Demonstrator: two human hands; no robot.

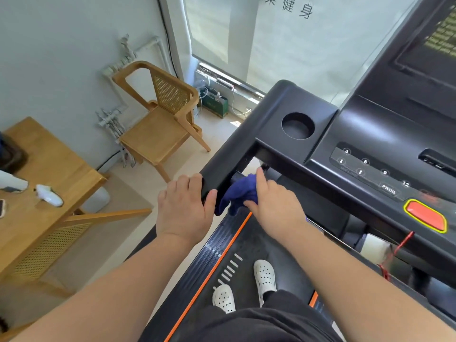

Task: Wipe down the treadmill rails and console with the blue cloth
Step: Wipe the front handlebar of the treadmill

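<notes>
The black treadmill console (370,134) fills the right of the head view, with a round cup well, numbered buttons and a red stop button (425,215). Its left rail (229,154) runs down toward me. My left hand (183,206) wraps around the rail's near end. My right hand (271,201) presses the bunched blue cloth (239,193) against the inner side of that rail, just below the console's front bar. Part of the cloth hangs loose under my fingers.
I stand in white clogs (264,277) on the belt with its orange edge stripe (214,265). A wooden chair (160,114) and a wooden table (49,174) carrying small items stand left of the treadmill. A red safety cord (394,253) dangles under the console.
</notes>
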